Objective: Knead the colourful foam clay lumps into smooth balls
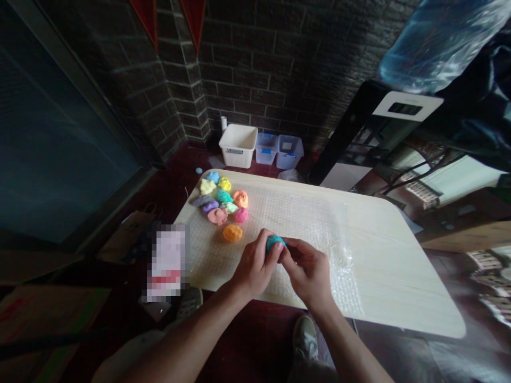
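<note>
Between my two hands, above the near part of the table, is a lump of teal modelling clay (274, 243). My left hand (257, 263) wraps round it from the left, thumb pressed on its front. From the right, my right hand (307, 266) closes in with its thumb and fingers against the clay; its fingertips are partly hidden. An orange lump of clay (232, 233) lies just left of my hands. Beyond it sits a cluster of clay lumps in several colours, among them a pink one (240, 215) and a salmon one (217, 216).
Bubble wrap (295, 213) covers much of the pale wooden table (399, 255). Past the far edge stand a white basket (238, 141) and two clear plastic boxes (289, 151). A water dispenser (371, 127) rises at the back right. Cardboard (43, 319) lies at the lower left.
</note>
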Demonstrator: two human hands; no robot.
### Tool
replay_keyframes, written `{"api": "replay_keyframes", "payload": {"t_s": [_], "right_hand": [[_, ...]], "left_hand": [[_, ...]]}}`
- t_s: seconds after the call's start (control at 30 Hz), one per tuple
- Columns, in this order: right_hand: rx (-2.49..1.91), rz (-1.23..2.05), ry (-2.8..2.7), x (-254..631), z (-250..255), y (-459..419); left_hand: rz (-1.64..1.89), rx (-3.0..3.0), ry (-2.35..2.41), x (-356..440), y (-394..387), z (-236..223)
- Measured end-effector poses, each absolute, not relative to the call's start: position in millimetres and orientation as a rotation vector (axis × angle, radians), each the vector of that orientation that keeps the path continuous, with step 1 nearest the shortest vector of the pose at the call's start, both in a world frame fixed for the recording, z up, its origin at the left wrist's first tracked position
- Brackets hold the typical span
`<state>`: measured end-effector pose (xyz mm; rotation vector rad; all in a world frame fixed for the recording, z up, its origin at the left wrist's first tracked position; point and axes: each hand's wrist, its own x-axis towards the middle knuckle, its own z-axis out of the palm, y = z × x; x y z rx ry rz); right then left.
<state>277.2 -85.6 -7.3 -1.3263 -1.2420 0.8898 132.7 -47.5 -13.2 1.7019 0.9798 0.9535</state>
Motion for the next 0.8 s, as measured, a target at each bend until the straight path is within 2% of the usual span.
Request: {"api": "replay_keyframes", "payload": {"t_s": [0.37, 0.63, 0.8], "right_hand": [[-1.196, 1.127, -1.085, 278.4, -4.7, -78.7], [-1.398, 0.908, -1.352, 270.0, -0.4, -88.5], [-1.375, 0.872, -1.291, 263.8, -0.2, -88.9]], "left_hand": [[0.968, 1.295, 0.948, 138.1, -46.7, -23.0], [1.048, 1.387, 0.986, 142.0, -47.0, -21.7], [1.070, 1.335, 0.935, 144.1, -56.3, -19.7]]}}
